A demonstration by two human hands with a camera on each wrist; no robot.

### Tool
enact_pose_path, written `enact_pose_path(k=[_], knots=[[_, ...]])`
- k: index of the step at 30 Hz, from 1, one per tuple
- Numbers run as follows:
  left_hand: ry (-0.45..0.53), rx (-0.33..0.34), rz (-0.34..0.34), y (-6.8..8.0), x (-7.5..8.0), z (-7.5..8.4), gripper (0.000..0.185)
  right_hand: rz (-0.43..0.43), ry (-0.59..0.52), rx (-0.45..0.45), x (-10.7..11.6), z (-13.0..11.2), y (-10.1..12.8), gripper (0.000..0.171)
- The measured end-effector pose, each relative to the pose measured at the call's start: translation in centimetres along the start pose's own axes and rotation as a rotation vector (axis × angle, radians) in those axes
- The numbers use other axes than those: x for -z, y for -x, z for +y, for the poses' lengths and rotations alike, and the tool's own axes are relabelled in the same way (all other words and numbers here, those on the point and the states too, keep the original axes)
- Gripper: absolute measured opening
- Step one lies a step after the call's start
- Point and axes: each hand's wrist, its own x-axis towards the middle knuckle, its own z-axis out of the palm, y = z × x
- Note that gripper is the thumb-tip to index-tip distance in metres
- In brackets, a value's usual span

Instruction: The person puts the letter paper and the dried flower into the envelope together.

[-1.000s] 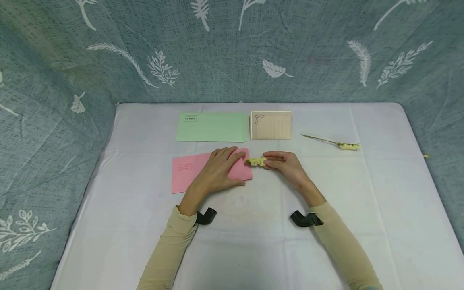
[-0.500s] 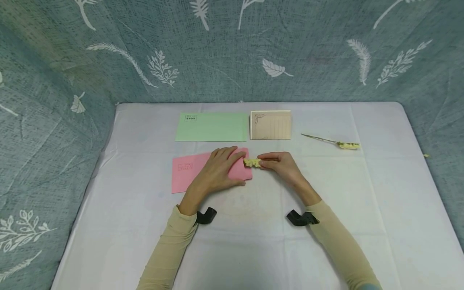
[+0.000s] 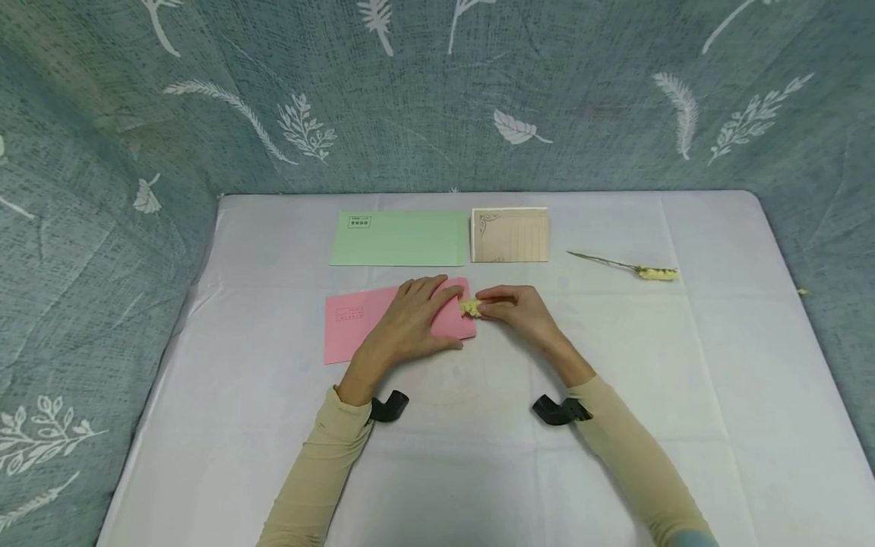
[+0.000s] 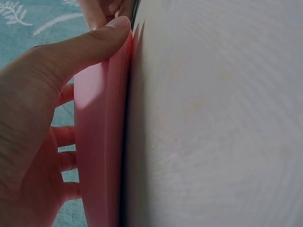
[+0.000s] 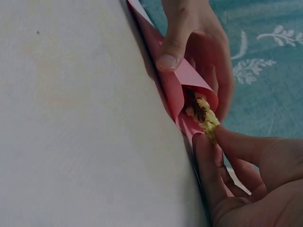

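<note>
A pink envelope [image 3: 352, 328] lies on the white-covered table, its mouth to the right. My left hand [image 3: 409, 323] holds it by both long edges, thumb on the near one and fingers on the far one. In the right wrist view the mouth bows open into a rounded gap. Between thumb and fingertips my right hand [image 3: 522, 313] pinches the end of a yellow dried flower sprig [image 5: 208, 116]. Much of that sprig is inside the mouth and hidden; only a short yellow part shows. The left wrist view shows the envelope's side [image 4: 92, 142] between thumb and fingers.
Behind the hands lie a green envelope [image 3: 399, 239] and a beige printed card or card stack [image 3: 510, 235]. A second yellow dried flower sprig [image 3: 658, 273] with a thin stem rests farther right. A patterned blue-green cloth [image 3: 437, 99] hangs behind the table.
My right hand has moved left, pushing the yellow dried flower sprig deeper into the pink envelope, so less of it shows. The left hand and envelope have stayed put.
</note>
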Motion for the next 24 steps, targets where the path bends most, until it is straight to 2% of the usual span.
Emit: enact_pose_path(k=[8, 19, 24], knots=[[0.008, -0.001, -0.011, 0.1, 0.0, 0.0, 0.082, -0.016, -0.067, -0.007, -0.7, -0.1, -0.4, 0.029], [0.007, -0.021, 0.003, 0.1, -0.1, -0.1, 0.084, -0.036, -0.040, 0.038, -1.5, -0.1, -0.6, 0.028], [0.005, -0.020, 0.001, 0.1, 0.0, -0.1, 0.084, -0.048, -0.098, 0.030, -1.8, -0.2, -0.6, 0.028]])
